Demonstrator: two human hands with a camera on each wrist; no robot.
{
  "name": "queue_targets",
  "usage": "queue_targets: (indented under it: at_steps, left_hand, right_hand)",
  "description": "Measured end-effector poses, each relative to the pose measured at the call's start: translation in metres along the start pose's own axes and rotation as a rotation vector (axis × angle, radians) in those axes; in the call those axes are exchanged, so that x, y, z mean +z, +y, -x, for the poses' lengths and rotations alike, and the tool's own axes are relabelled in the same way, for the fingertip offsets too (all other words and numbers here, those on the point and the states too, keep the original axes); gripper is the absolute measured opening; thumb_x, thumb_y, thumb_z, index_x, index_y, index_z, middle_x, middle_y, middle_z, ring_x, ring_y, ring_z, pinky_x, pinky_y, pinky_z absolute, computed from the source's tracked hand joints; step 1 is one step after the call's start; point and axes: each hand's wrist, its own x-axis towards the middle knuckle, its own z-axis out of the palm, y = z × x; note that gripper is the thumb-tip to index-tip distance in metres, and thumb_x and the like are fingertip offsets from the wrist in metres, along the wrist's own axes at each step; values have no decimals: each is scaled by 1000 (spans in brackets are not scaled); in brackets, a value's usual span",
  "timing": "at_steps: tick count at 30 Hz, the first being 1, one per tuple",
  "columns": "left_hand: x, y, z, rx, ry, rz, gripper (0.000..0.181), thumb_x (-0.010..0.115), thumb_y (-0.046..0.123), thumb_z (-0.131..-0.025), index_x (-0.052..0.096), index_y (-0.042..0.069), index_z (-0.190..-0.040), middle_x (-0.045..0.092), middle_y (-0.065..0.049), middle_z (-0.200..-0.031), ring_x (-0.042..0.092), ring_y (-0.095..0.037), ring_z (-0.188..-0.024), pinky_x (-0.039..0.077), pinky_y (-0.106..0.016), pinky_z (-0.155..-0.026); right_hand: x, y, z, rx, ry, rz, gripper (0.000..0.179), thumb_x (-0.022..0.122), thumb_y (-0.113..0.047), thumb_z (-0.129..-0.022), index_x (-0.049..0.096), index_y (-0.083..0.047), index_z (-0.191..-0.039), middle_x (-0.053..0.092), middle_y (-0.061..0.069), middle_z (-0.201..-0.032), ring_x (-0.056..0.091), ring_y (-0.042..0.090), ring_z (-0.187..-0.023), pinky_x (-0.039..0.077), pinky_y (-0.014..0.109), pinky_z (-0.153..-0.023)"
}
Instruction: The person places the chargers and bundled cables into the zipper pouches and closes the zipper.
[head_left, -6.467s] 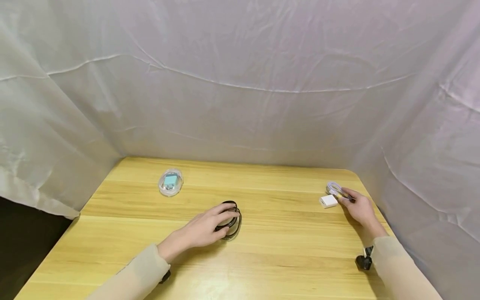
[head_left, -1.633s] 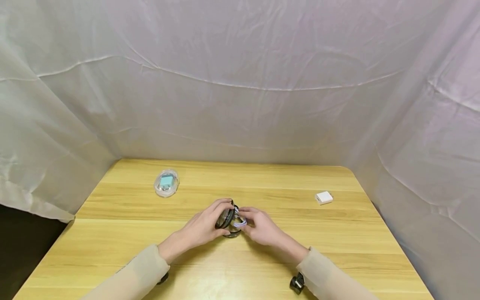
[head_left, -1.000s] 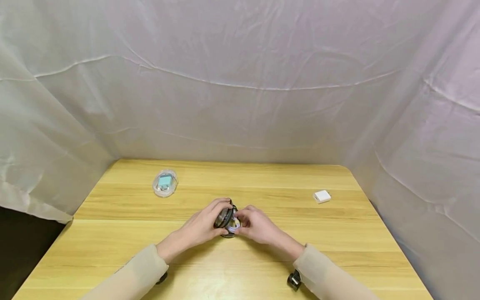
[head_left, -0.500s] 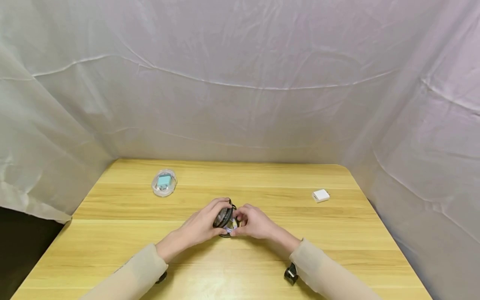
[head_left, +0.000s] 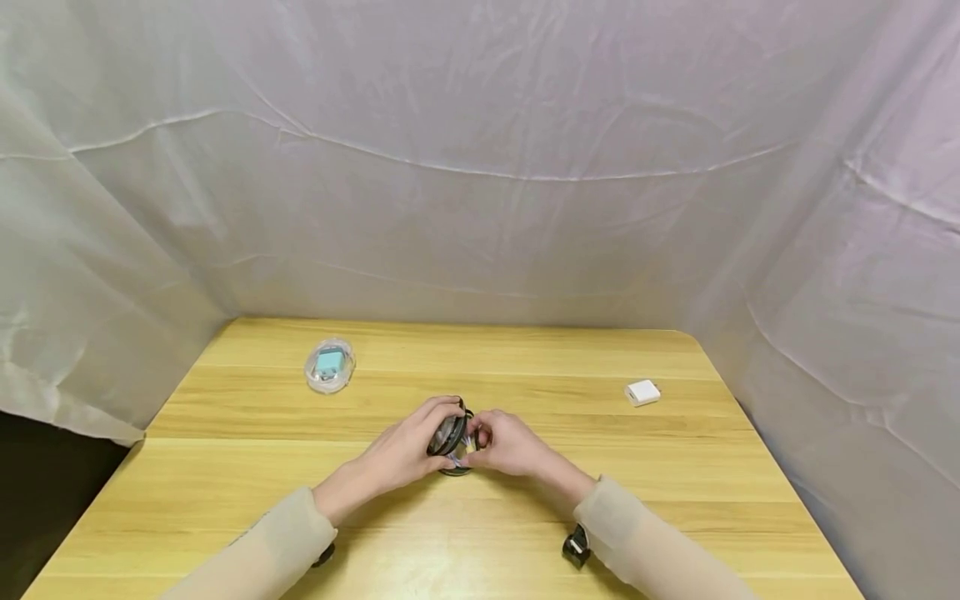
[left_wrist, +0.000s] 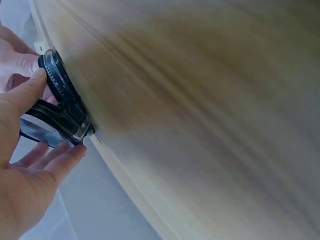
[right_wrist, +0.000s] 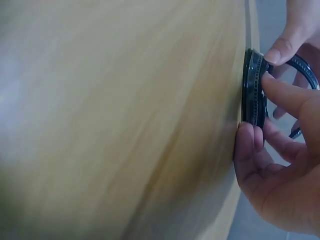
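Observation:
My left hand (head_left: 401, 454) holds up the clear, black-rimmed lid of a round zip case (head_left: 447, 435) at the middle of the table. In the left wrist view its thumb and fingers grip the raised part of the case (left_wrist: 60, 87). My right hand (head_left: 519, 450) is at the case's right side. Its thumb and forefinger pinch a pale lilac cable (head_left: 470, 447) with a yellow part, inside the opening. Seen from the right wrist, that thumb lies over the lower rim of the case (right_wrist: 254, 95), with curled fingers at its side; the cable is hidden there.
A white charger plug (head_left: 642, 392) lies at the table's right. Toward the back left is a round clear case (head_left: 347, 379) with a teal charger plug (head_left: 330, 361) in it. Grey curtains (head_left: 480, 208) hang behind the wooden table (head_left: 450, 542) and at its sides.
My right hand has brought the cable from beside the white plug into the round case. My left hand has lifted the lid. Over the last second the cable has sunk deeper, with little hand movement.

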Motion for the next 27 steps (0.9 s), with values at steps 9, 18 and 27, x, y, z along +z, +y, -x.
queue_targets:
  at_steps: [9,18,27]
  left_hand:
    - [-1,1,0,-7,3,-5,73,92,18,-79,54,14,-141,49,-10,-153,62,-33,-126,59,-50,-96]
    - [-2,1,1,-25,-33,-15,71,90,21,-83,53,17,-144,48,-9,-155,62,-33,-126,61,-51,-91]
    - [-4,1,1,-31,-51,-13,72,88,20,-85,52,19,-147,46,-10,-157,61,-36,-127,60,-55,-92]
  right_hand:
    - [2,0,-1,17,16,-16,38,91,-23,-79,68,-11,-106,62,-1,-81,49,7,-66,44,22,-60]
    - [-1,7,4,-20,-30,-133,39,87,-20,-85,68,-6,-116,63,4,-89,55,9,-73,51,21,-63]
    - [-7,12,14,-40,-25,-200,46,81,-15,-90,66,2,-130,68,10,-105,62,16,-89,56,26,-79]
